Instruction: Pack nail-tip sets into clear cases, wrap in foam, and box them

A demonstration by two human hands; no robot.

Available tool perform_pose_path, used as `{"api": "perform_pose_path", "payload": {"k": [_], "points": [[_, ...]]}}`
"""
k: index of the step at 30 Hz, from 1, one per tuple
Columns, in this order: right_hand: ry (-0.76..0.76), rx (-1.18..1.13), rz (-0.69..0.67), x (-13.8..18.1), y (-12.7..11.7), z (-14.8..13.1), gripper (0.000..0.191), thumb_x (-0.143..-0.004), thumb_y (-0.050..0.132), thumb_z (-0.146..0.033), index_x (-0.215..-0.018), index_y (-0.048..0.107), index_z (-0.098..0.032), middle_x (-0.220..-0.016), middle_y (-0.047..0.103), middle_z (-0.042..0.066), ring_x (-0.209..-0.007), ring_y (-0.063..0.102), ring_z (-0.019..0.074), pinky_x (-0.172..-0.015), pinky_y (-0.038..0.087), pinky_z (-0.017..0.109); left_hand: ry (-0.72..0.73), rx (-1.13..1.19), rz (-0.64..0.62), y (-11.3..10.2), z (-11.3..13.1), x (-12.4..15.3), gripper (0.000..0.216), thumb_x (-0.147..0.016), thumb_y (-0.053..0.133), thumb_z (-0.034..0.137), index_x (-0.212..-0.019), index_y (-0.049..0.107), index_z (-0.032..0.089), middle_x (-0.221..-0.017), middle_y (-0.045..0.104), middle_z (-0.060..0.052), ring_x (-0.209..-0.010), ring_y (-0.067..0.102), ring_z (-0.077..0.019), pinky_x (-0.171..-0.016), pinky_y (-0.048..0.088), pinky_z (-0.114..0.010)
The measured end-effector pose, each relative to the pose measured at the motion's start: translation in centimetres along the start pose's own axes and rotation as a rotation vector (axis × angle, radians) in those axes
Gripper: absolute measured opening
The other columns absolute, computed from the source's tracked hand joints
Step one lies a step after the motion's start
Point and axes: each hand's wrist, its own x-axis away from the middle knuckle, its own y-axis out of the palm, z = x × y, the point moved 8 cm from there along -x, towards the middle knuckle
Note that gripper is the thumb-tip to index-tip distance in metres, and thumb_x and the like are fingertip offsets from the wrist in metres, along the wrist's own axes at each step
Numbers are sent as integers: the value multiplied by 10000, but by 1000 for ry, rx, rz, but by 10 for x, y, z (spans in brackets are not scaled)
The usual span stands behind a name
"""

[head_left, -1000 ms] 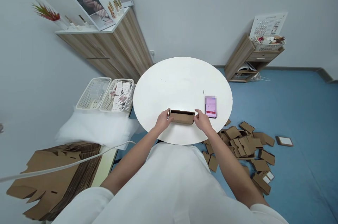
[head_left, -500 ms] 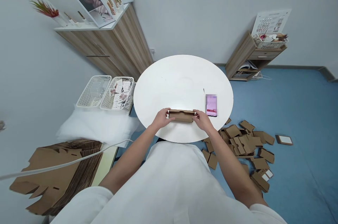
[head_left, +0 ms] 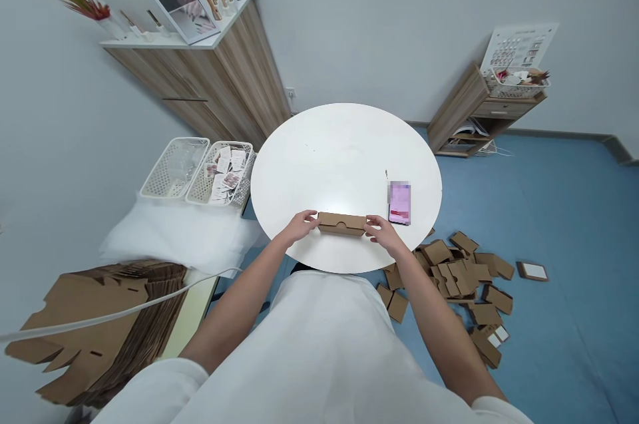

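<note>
A small brown cardboard box (head_left: 342, 224) sits near the front edge of the round white table (head_left: 339, 151), its lid folded down and a half-round notch in its front. My left hand (head_left: 301, 225) grips the box's left end, fingers at the back corner and thumb toward the front. At the right end, my right hand (head_left: 381, 232) holds the box with curled fingers. A phone (head_left: 399, 202) with a lit pink screen lies on the table, just beyond my right hand.
Folded boxes (head_left: 452, 277) are heaped on the blue floor to the right. On the left stand a stack of flat cardboard blanks (head_left: 94, 317), white padding sheets (head_left: 174, 231), a basket of cards (head_left: 222, 174) and a second basket (head_left: 174, 168). A white cable (head_left: 124, 312) crosses the blanks.
The box's lid was raised with the inside showing; now it is folded down over the box. My hands have stayed at its two ends.
</note>
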Motion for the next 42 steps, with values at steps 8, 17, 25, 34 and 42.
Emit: {"api": "perform_pose_path", "payload": {"k": [8,17,25,34,42], "points": [[-25,-29,-12,2,8,2,431,-737,551,-333,-1157,489,-257,-1194,506,78,-744,627,130,-669,501,289,51,83,-55,9,-2,-1,497,-766,532,399,-1222,453,218,-1053,566,-79,-826,608,-156,-692,478,-283],[-193,0,77,5,14,-1,408,-726,525,-282,-1129,471,-237,-1242,480,73,-939,595,172,-826,460,342,139,81,96,11,-3,6,409,-742,536,221,-1148,488,237,-1113,523,-61,-812,618,-139,-706,484,-277],[-176,-37,95,5,32,15,420,-717,552,-327,-1113,462,-224,-1246,483,86,-1133,489,198,-901,422,344,70,147,161,17,-34,2,504,-754,547,202,-1229,381,189,-1208,488,-127,-1057,544,-195,-799,465,-296],[8,91,173,0,35,40,736,-699,566,-421,-1335,266,-203,-1215,493,104,-1030,533,191,-821,451,319,-19,-38,94,20,-47,-5,573,-739,578,347,-1243,399,139,-1070,562,-114,-900,582,-172,-804,449,-299],[86,297,286,-14,30,32,569,-740,489,-477,-1218,441,-173,-1017,580,75,-887,559,182,-789,421,303,17,-216,47,10,-30,-25,601,-703,589,428,-1212,425,153,-990,561,-82,-742,570,-157,-714,447,-297]]}}
